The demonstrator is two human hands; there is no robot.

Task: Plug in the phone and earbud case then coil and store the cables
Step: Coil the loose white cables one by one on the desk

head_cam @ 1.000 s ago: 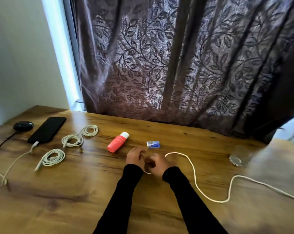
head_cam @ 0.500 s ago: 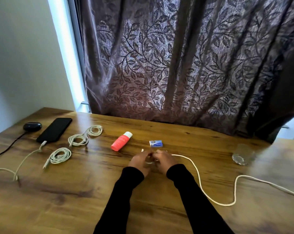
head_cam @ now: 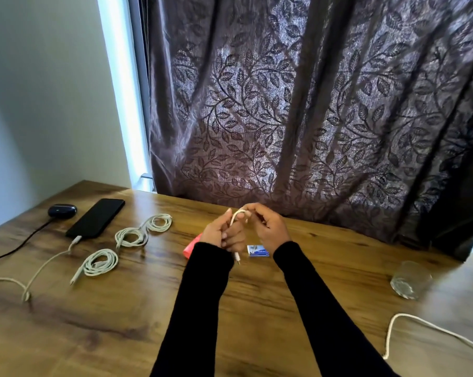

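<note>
My left hand (head_cam: 221, 232) and right hand (head_cam: 268, 228) pinching a white cable (head_cam: 236, 215) bent into a loop, fingers curled, raised above the worktop (head_cam: 257, 295), phone (head_cam: 96, 217) and earbud case (head_cam: 62, 210) lying plugged in far left

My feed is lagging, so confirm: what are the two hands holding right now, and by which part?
Both hands grip the white charging cable near its plug end: left hand below the bend, right hand at the bend.
</note>
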